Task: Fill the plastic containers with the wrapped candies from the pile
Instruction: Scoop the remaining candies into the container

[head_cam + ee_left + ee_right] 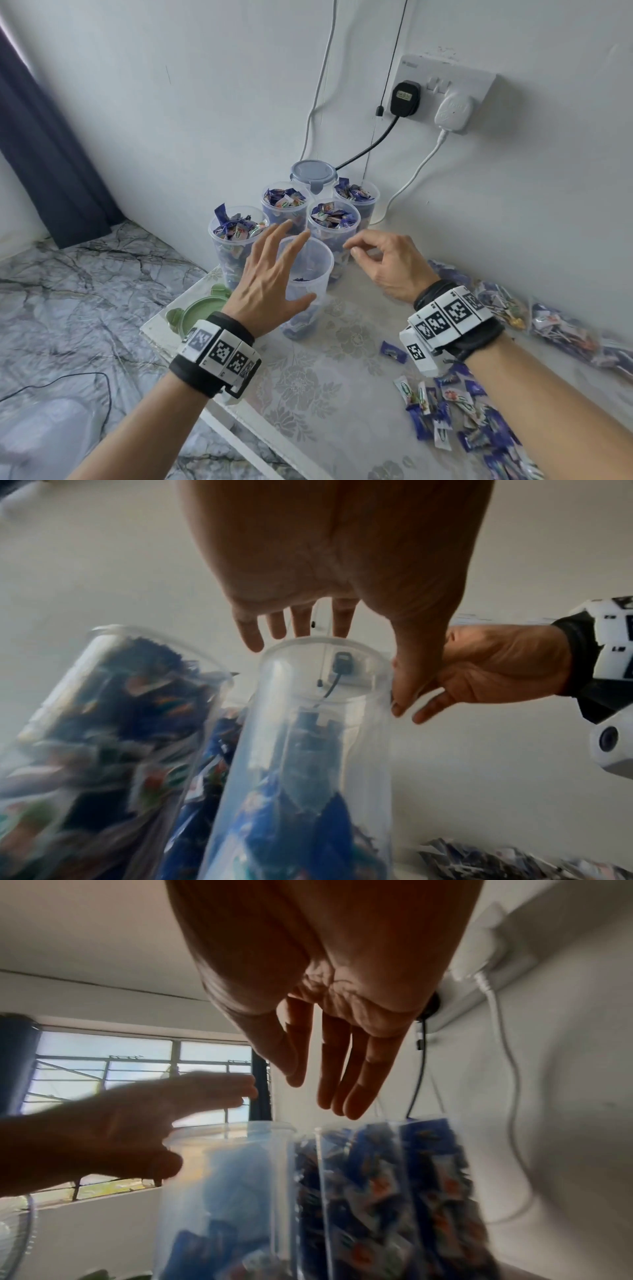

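Right over the nearly empty container, the left hand is hovering spread and the right hand loosely curled, both grips holding nothing; a careless bump is probably tipping it into the full containers behind.

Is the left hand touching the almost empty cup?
Cannot tell. In the head view the left hand overlaps the nearly empty container, thumb against its wall; the right wrist view is blurred there, so no view plainly shows contact or gap.
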Tool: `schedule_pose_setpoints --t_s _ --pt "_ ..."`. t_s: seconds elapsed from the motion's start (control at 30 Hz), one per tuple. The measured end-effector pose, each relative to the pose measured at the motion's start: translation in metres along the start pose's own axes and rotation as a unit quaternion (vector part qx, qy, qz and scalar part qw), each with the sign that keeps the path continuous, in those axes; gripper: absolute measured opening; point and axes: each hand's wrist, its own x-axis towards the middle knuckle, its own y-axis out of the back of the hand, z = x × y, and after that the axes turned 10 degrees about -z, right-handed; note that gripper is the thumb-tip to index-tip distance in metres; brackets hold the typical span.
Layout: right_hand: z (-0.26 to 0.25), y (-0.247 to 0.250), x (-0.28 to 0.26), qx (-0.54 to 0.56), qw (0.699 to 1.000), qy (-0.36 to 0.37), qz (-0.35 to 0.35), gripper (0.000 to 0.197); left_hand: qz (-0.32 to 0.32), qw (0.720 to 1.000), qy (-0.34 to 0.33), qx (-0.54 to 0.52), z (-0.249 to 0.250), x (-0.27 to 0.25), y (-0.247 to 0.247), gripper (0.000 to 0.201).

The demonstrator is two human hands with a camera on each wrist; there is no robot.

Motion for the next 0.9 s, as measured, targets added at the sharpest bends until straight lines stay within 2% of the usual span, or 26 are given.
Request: schedule_pose_setpoints --t_s 0.13,0.23,0.3,0.4,0.5,0.6,0.77,0.9 --pt "0.037 0.014 -0.042 -0.033 0.991 -0.110 -0.071 0.014 0.033 0.995 -0.089 0.017 0.031 0.008 -0.006 0.056" --pt "0.065 0.024 -0.079 -0.053 0.977 -0.181 -0.099 0.017 0.013 0.990 -0.134 -0.043 0.058 0.014 -0.020 0.035" --pt "0.082 0.032 -0.105 -0.070 0.963 -0.233 -0.118 0.021 -0.025 0.984 -0.159 -0.071 0.072 0.018 -0.037 0.029" --pt "0.106 0.047 -0.143 -0.090 0.939 -0.306 -0.128 0.025 -0.133 0.976 -0.145 -0.088 0.087 0.025 -0.064 0.033" --pt "0.126 0.061 -0.175 -0.098 0.918 -0.364 -0.125 0.030 -0.279 0.957 -0.069 -0.043 0.098 0.030 -0.092 0.038" --pt "0.144 0.069 -0.195 -0.108 0.901 -0.404 -0.118 0.033 -0.370 0.929 -0.024 0.003 0.106 0.034 -0.118 0.048" --pt "0.176 0.065 -0.206 -0.105 0.866 -0.462 -0.158 0.054 -0.437 0.899 0.016 -0.011 0.116 0.040 -0.147 0.056" --pt "0.184 0.046 -0.197 -0.103 0.861 -0.463 -0.183 0.063 -0.453 0.891 0.016 -0.013 0.123 0.042 -0.159 0.055"
